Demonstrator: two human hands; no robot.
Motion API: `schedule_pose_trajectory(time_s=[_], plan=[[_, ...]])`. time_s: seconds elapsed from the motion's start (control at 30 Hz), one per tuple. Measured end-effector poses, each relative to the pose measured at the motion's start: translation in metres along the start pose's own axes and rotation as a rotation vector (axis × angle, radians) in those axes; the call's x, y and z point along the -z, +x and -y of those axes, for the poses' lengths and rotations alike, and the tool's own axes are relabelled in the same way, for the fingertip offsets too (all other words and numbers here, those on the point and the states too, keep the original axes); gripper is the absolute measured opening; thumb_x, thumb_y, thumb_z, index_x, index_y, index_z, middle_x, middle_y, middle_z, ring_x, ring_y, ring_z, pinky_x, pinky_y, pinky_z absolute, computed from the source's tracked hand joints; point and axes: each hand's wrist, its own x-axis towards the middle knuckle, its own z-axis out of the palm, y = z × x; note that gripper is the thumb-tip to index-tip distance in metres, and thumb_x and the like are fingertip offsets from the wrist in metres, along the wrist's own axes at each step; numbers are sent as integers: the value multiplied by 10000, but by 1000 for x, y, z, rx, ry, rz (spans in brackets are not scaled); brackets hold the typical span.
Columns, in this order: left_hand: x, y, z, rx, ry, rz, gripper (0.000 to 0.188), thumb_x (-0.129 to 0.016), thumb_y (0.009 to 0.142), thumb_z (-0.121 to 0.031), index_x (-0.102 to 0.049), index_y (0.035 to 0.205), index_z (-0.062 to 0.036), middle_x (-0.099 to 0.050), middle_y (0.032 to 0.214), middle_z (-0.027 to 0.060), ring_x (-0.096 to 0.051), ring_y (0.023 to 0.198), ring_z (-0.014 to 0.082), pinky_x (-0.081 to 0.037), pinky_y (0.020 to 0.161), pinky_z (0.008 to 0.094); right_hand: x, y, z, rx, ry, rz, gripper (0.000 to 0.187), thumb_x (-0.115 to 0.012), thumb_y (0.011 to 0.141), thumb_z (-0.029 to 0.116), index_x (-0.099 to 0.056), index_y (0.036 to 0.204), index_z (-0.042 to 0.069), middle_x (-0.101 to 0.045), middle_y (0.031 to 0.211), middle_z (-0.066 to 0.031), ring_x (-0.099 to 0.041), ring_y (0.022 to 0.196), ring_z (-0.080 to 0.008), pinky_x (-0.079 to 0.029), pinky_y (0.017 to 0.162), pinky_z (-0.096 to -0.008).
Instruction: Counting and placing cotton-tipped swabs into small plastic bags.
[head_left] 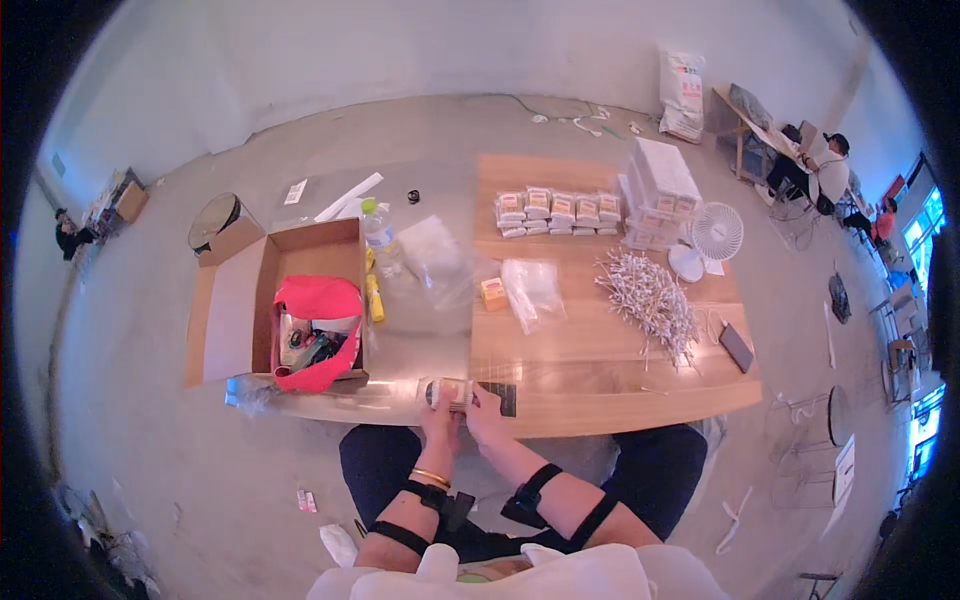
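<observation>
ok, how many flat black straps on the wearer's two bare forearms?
4: left forearm, wrist-side strap and elbow-side strap; right forearm, another near the wrist, another near the elbow. Sleeves could hide more.

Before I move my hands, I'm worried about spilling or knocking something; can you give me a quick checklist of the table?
1. Small pack held by both hands: ok, left grip and right grip are both on it.
2. Bottle upright: ok, it stands behind the open box.
3. Loose white sticks neatly gathered: not ok, they lie in a messy heap.
4. Dark flat device well away from the table edge: not ok, it lies close to the right edge.
5. Fan switched off: cannot tell.
</observation>
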Motion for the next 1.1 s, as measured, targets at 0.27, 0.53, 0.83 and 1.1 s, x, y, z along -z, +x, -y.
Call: schedule_pose_trajectory(time_s=[0.27, 0.53, 0.83, 1.1], plan=[[-1, -3, 4, -11, -160, 110, 407, -735, 989, -310, -596, 1301, -87, -695, 1126, 56, -688, 989, 209, -575, 817, 356, 22, 6, 18, -107, 511, 427, 369, -510, 1002, 39, -647, 1340, -19, -728, 1200, -95, -677, 1043, -188, -532, 920, -330], [2, 5, 3, 97, -123, 181, 422, -734, 992, -246, -553, 1348, -110, -686, 1101, 32, -690, 925, 196, -591, 745, 353, 49, 8, 21, -265, 203, 533, 429, -511, 993, 22, -629, 1405, 42, -719, 1213, -57, -687, 984, -127, -543, 832, -274], [34, 29, -6, 142, -192, 196, 404, -687, 1010, -371, -588, 1281, -88, -704, 1027, 76, -705, 841, 220, -588, 645, 371, 18, 1, 36, -287, 245, 573, 432, -528, 1003, 17, -602, 1425, 66, -703, 1175, -22, -649, 822, -105, -547, 739, -270], [0, -55, -92, -78, -326, 258, 439, -623, 1042, -400, -614, 1277, -30, -702, 1153, 113, -682, 1073, 246, -541, 982, 406, -2, -18, 75, 291, 142, 339, 184, -713, 969, 160, -681, 1097, 31, -705, 1010, -44, -641, 883, -125, -521, 775, -288]])
